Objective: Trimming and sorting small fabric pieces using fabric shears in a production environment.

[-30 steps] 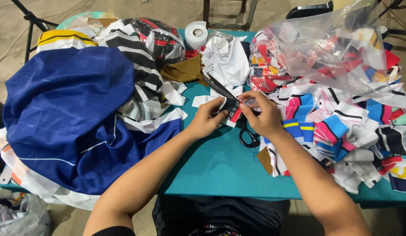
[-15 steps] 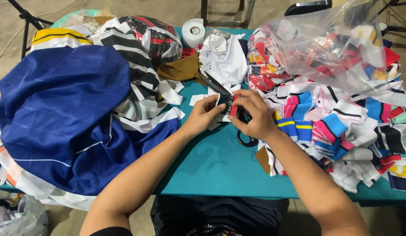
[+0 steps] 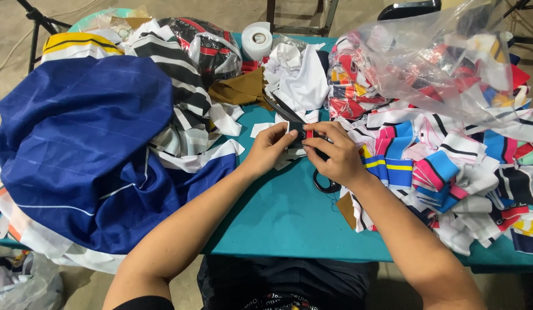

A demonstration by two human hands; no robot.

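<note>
Where the two hands meet over the teal tabletop (image 3: 278, 212), their fingers hide most of a small fabric piece (image 3: 308, 134), of which only a red and dark bit shows. Both the left hand (image 3: 272, 148) and the right hand (image 3: 334, 156) pinch it in a closed grip. One pair of black scissors (image 3: 325, 183) lies half hidden under the right hand. One white tape roll (image 3: 257, 41) stands at the far edge. Compared with half a second earlier, the hands sit closer together.
</note>
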